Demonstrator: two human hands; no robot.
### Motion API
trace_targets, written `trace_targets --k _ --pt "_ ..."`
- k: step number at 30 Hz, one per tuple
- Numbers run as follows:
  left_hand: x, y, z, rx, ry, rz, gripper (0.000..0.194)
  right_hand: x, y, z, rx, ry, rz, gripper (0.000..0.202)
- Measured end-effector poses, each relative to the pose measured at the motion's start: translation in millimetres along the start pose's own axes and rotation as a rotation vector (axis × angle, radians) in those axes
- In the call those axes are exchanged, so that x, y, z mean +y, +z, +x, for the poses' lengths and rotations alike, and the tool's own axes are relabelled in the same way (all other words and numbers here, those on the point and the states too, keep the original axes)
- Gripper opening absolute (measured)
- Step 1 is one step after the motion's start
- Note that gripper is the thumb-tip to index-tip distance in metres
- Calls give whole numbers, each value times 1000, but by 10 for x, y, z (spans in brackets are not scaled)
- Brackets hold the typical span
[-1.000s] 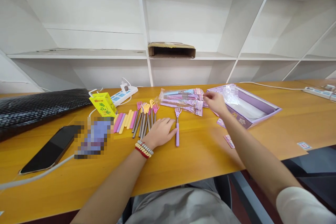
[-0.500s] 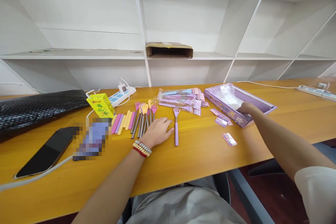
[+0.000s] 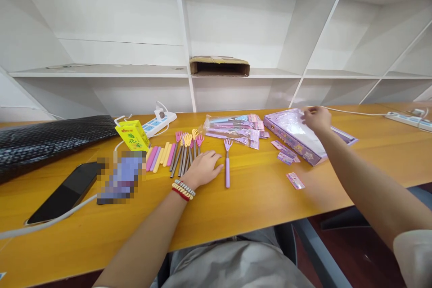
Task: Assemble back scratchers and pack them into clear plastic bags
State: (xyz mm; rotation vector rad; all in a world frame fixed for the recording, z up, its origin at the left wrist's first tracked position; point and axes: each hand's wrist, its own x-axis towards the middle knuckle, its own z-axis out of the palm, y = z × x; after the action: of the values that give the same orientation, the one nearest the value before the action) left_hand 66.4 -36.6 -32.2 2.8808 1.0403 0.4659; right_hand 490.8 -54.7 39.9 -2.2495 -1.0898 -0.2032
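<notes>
At the far right of the table [image 3: 378, 162], your right hand [image 3: 316, 119] hovers over the purple box [image 3: 297, 137], fingers curled down onto the crinkled clear plastic [image 3: 290, 122] that lies in it. Whether you are pinching the film or only touching it, I cannot tell. The box sits at a slant, its near corner close to the loose label cards [image 3: 285, 155]; if you lift the plastic fast, the light box could tip or slide and sweep those cards toward the table's near edge, where one stray card [image 3: 296, 181] already lies.

Your left hand [image 3: 202, 169] rests flat, fingers loosely spread and holding nothing, its fingertips just beside the lone purple back scratcher [image 3: 227, 163]. To its left lies the fanned row of scratchers [image 3: 184, 150] and pastel handles [image 3: 160, 156]. If you lean right on that hand, you may nudge the lone scratcher out of line or roll the row into a jumble.

Between both hands, the bagged scratchers [image 3: 232, 128] are stacked loosely, and slippery film could let the stack slide. Farther left, the yellow drink carton [image 3: 132, 135] stands tilted near the power strip [image 3: 158, 121], so a knock there risks a spill on the sockets.
</notes>
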Motion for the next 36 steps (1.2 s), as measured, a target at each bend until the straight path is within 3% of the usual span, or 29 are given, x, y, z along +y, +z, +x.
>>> trace_targets --k 4,8,13,17,21,25,29,36 --pt "-7 1 -3 6 17 13 34 -648 185 -289 -142 -127 532 21" --pt "-11 -34 -18 15 21 9 39 -1161 542 -834 -355 -387 838 19" --pt "31 -85 -33 22 -3 -121 44 -1469 845 -1452 -713 -494 1065 27" --pt "54 -78 -14 84 -62 -318 38 -1522 973 -1703 -746 -467 1179 26" --pt "31 -24 33 190 -70 -453 32 -1441 1058 -1799 -748 -470 1044 31" --pt "-21 -22 52 363 -163 -446 28 -1337 1054 -1826 -609 -602 703 41" --pt "-85 -54 34 535 -300 -368 28 -1334 1025 -1853 -589 -700 382 32" --pt "-168 -34 39 622 -482 -459 31 -1384 999 -1901 -586 -658 81 26"
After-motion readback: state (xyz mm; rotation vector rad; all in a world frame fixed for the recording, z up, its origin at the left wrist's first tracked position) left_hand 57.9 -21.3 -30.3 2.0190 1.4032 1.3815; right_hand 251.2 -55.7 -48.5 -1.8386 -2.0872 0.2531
